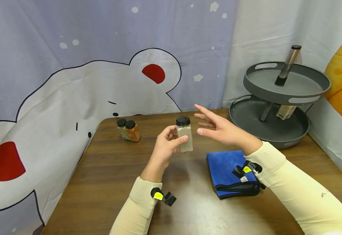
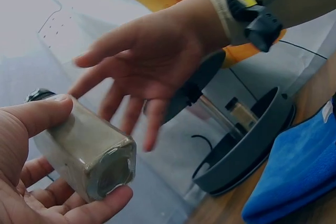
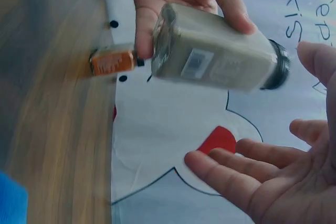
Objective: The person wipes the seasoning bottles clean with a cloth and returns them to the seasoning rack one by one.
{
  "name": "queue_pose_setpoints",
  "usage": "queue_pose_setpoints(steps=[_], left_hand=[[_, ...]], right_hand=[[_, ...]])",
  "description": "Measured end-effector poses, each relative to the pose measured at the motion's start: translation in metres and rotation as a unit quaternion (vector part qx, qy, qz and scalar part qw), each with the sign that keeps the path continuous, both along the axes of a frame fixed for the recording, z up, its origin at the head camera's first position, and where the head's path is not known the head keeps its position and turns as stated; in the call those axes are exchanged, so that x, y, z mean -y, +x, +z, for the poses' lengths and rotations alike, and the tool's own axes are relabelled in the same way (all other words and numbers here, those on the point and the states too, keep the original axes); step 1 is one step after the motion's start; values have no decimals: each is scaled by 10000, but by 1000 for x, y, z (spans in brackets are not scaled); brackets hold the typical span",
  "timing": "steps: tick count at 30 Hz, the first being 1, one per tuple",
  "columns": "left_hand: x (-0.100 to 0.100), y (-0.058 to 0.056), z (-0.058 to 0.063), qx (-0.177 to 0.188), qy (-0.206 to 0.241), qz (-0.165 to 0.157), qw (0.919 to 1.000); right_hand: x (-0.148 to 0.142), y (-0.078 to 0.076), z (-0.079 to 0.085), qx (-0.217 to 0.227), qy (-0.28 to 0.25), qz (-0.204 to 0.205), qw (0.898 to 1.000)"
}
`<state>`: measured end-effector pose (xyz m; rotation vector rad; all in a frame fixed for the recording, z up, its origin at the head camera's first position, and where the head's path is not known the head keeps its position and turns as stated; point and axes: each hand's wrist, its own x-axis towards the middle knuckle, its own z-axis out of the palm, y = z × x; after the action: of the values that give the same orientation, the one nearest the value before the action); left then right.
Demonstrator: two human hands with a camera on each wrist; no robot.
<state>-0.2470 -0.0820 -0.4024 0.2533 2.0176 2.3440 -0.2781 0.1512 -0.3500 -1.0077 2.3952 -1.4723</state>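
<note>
My left hand (image 1: pixel 167 143) grips a square spice jar (image 1: pixel 185 137) with a black lid and pale beige powder inside, holding it upright above the table. The thumb lies across its front, and in the left wrist view the jar's clear base (image 2: pixel 113 174) faces the camera. Just to the right of the jar, my right hand (image 1: pixel 222 129) is held with spread fingers and nothing in it. A small label with a barcode (image 3: pixel 197 63) shows on the jar's side in the right wrist view.
Two more spice jars, one greenish (image 1: pixel 123 129) and one orange (image 1: pixel 133 131), stand at the table's back left. A folded blue cloth (image 1: pixel 228 169) lies beneath my right forearm. Back right is a two-tier grey tray (image 1: pixel 288 94), with another beige jar (image 1: pixel 286 112) on its lower level.
</note>
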Motion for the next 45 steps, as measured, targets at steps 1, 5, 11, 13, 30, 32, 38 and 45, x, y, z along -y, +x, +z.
queue_pose_setpoints(steps=[1, 5, 11, 13, 30, 32, 38, 45], left_hand=[[-1, 1, 0, -3, 4, -25, 10000], [-5, 4, 1, 107, -12, -66, 9999], [-7, 4, 0, 253, -75, -27, 9996], [-8, 4, 0, 273, -91, -5, 9996], [-5, 3, -8, 179, -91, -888, 9958], [0, 0, -9, 178, -146, -958, 9951], [34, -4, -10, 64, -743, -735, 9945], [90, -5, -7, 33, -937, -178, 9954]], right_hand=[[4, -1, 1, -59, -119, 18, 9999], [16, -4, 4, -342, -484, 58, 9982], [26, -1, 4, -698, -566, -124, 9959], [27, 1, 3, -685, -526, -220, 9960], [8, 1, -9, -405, -633, -759, 9943], [-5, -3, -11, -380, -718, -998, 9917], [-59, -15, -23, 29, -1178, -1927, 9742], [-137, -29, -49, 387, -1426, -2975, 9432]])
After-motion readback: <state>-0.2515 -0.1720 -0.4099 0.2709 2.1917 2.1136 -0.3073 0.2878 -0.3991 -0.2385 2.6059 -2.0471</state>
